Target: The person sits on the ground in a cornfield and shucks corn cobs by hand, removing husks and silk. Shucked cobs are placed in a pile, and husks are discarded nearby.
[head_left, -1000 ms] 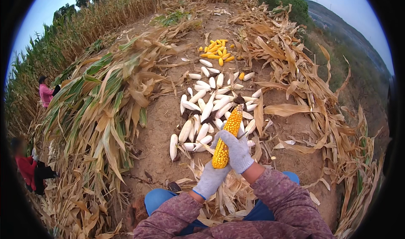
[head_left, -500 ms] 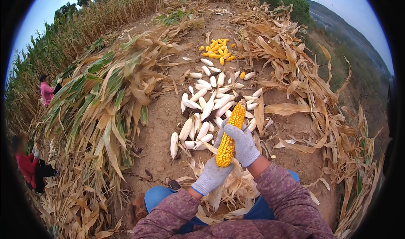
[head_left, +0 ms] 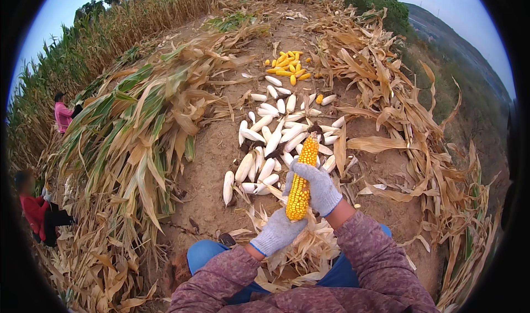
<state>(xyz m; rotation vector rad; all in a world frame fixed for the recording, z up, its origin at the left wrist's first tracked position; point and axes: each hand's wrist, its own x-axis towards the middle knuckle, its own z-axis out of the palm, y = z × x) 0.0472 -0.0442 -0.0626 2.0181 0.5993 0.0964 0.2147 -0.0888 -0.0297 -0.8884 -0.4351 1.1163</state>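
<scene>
A yellow ear of corn, bare of husk along its visible length, is held upright and slightly tilted in front of me. Around its lower end my left hand is closed, in a light grey glove with a blue cuff edge. Higher up, my right hand, gloved alike, wraps its fingers over the middle of the ear. Just beyond the tip lie many ears in pale husks on the soil. Loose dry husks are heaped below my hands, between my knees.
Farther ahead sits a small pile of bare yellow ears. Cut corn stalks are heaped on the left, with more dry stalks on the right. Two people, one in pink and one in red, are at the far left.
Both hands still grip the ear, which has turned a little more upright. The person in red has shifted slightly.
</scene>
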